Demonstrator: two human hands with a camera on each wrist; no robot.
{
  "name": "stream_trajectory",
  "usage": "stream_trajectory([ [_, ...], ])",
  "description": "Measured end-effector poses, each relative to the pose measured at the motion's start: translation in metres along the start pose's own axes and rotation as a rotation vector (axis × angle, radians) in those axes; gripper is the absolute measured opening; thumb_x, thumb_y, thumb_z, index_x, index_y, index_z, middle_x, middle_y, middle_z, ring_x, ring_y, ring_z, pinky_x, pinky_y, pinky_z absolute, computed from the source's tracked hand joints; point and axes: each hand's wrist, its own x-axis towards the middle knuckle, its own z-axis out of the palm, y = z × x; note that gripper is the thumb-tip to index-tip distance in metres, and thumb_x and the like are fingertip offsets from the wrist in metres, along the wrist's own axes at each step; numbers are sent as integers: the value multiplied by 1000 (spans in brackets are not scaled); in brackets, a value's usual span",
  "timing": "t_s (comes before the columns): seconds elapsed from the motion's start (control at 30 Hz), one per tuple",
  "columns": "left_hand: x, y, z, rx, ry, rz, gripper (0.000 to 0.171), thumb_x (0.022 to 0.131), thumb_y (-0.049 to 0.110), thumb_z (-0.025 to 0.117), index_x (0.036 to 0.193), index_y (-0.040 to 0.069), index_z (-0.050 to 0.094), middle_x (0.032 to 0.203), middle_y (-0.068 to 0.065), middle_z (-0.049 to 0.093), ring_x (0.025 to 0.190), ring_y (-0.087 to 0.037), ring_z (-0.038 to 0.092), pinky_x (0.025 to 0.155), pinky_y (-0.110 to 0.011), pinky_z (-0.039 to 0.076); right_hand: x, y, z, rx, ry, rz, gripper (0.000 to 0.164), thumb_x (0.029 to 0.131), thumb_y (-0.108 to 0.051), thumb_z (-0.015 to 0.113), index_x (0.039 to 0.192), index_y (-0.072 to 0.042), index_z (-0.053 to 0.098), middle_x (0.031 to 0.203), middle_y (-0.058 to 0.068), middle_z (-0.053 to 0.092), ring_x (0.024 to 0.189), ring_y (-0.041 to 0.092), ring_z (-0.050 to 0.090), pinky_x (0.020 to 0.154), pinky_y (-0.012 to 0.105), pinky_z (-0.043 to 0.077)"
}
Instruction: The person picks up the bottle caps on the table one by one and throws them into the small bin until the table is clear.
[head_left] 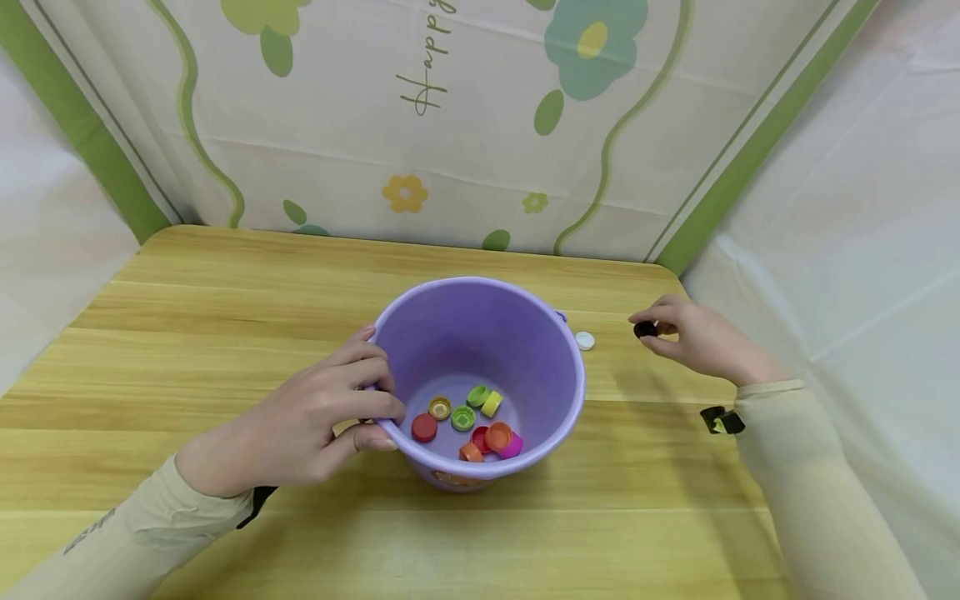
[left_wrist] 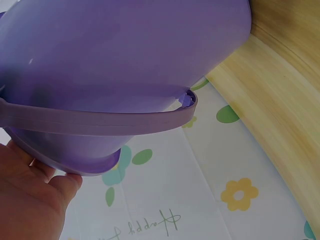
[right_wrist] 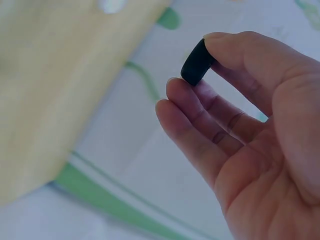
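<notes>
My left hand (head_left: 330,412) grips the left rim of a purple bucket (head_left: 480,292), thumb outside and fingers over the edge. Inside lie several bottle caps: a red cap (head_left: 424,427), a gold cap (head_left: 439,407), a green cap (head_left: 463,418), a yellow cap (head_left: 491,404) and orange ones (head_left: 498,437) beside a magenta cap (head_left: 512,447). In the left wrist view the bucket's handle (left_wrist: 100,121) hangs along its side. Right of the bucket, my right hand (head_left: 697,337) pinches a black bottle cap (right_wrist: 197,62) between thumb and fingertips, above the table.
A white cap (head_left: 585,341) lies on the wooden table (head_left: 225,333) just right of the bucket. Behind the table hangs a white cloth (head_left: 337,125) with printed flowers, and white sheeting (head_left: 847,217) borders the right side.
</notes>
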Motion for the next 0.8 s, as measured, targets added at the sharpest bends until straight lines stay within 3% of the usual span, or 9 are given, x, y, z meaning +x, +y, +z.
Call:
stream_trajectory([
  [0.13, 0, 0, 0, -2, -1, 2, 31, 103, 39, 49, 96, 16, 67, 92, 5, 54, 98, -19, 51, 116, -55, 23, 4, -26, -16, -47, 99, -87, 27, 87, -3, 73, 114, -5, 71, 99, 4, 63, 83, 20, 65, 70, 40, 55],
  [0.3, 1, 0, -1, 1, -7, 3, 31, 103, 39, 49, 96, 16, 68, 93, 4, 54, 99, -19, 51, 116, -56, 23, 8, -61, -32, -72, 222, -236, 30, 81, -1, 78, 110, -7, 73, 100, 1, 62, 80, 13, 62, 63, 28, 51],
  [0.43, 2, 0, -2, 22, -13, 15, 32, 103, 40, 48, 95, 16, 67, 92, 5, 54, 97, -19, 51, 115, -55, 24, 11, -88, -40, -67, 292, -372, 33, 77, 0, 80, 109, -6, 74, 102, 3, 63, 82, 14, 61, 67, 20, 48],
  [0.63, 6, 2, -7, 63, -60, 33, 32, 104, 39, 48, 94, 15, 68, 91, 3, 56, 95, -20, 52, 113, -57, 28, 14, -126, -47, -43, 261, -489, 39, 77, -1, 80, 115, -7, 72, 103, 2, 61, 84, 12, 58, 66, 24, 49],
  [0.8, 11, 6, -14, 141, -190, 17, 36, 105, 40, 44, 94, 15, 68, 94, 4, 59, 95, -18, 53, 110, -60, 32, 14, -146, -48, -33, 219, -527, 41, 78, -3, 82, 117, -7, 71, 106, 3, 60, 78, 8, 57, 60, 23, 49],
])
